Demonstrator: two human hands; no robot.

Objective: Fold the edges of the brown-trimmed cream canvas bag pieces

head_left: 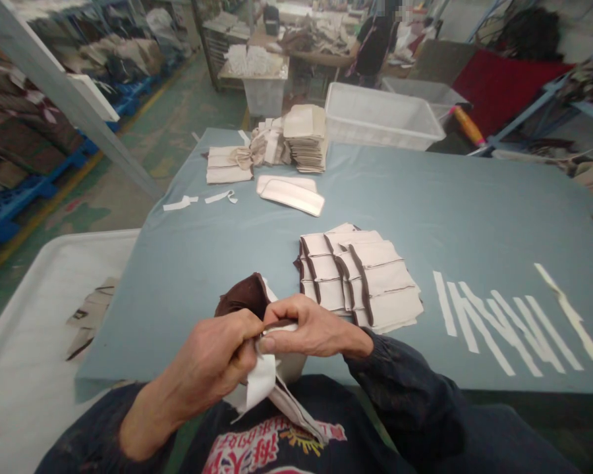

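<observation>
Close to my body, both hands pinch one sewn fabric piece, dark brown on one face and off-white on the other. My left hand has its thumb and fingers closed on the edge. Beside it, my right hand grips the same edge between thumb and forefinger, so the hands nearly touch. A white strip hangs below the fingers, along with a folded seam. Exactly what lies between the fingertips is hidden. Just beyond my right hand, overlapping off-white pieces with brown edges lie on the table.
The blue-green table carries white strips at right, two pale oblong pads and stacked beige cloth at the back. A clear bin stands beyond it. At left is a white tub. Another person is in the background.
</observation>
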